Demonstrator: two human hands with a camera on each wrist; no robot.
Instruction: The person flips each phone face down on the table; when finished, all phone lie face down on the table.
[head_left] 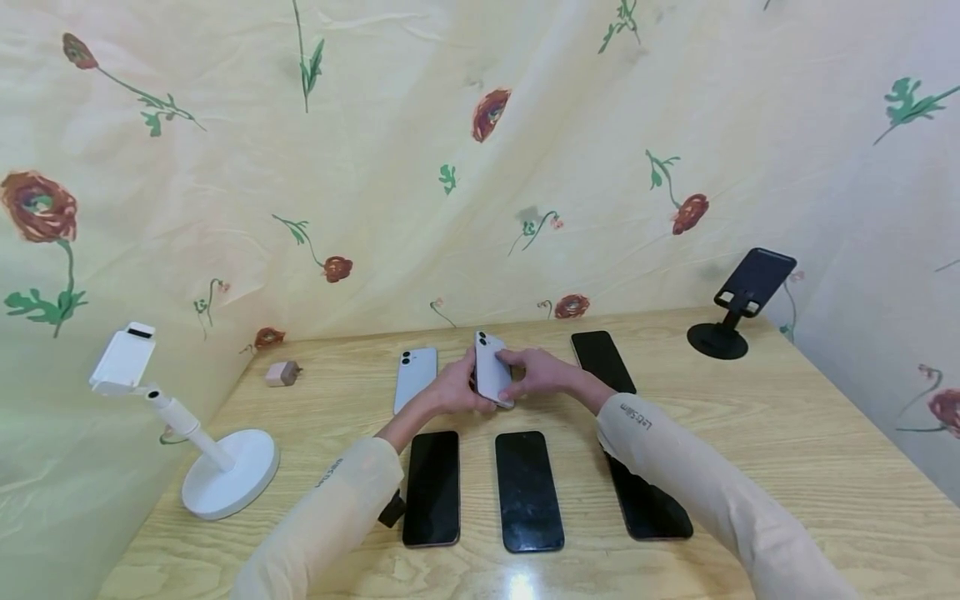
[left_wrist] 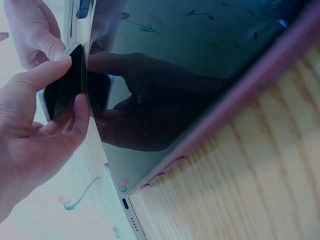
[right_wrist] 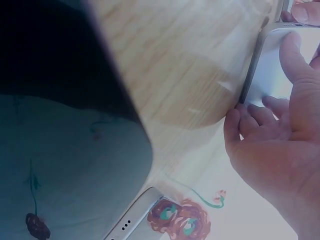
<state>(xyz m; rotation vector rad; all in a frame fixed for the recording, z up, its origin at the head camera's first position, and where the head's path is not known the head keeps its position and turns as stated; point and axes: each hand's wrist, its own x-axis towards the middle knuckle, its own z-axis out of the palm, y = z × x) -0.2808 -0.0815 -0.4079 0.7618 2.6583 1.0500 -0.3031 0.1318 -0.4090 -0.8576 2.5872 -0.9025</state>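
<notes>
A pale smartphone [head_left: 491, 367] with a rear camera bump is held between both hands near the middle of the table, its back toward the head camera. My left hand [head_left: 453, 388] grips its left edge; in the left wrist view the thumb and fingers pinch the phone, its dark screen [left_wrist: 64, 90] showing. On the other side, my right hand [head_left: 543, 372] holds it, the thumb lying on the pale back [right_wrist: 267, 67] in the right wrist view. A light blue phone [head_left: 417, 379] lies back up just left of the hands.
Screen-up black phones lie at front left [head_left: 432, 492], front centre [head_left: 528, 492], under the right forearm [head_left: 651, 504] and at back right [head_left: 602, 360]. A white phone stand [head_left: 231, 477] and pink charger [head_left: 282, 373] are at left. A black stand [head_left: 717, 340] occupies the far right corner.
</notes>
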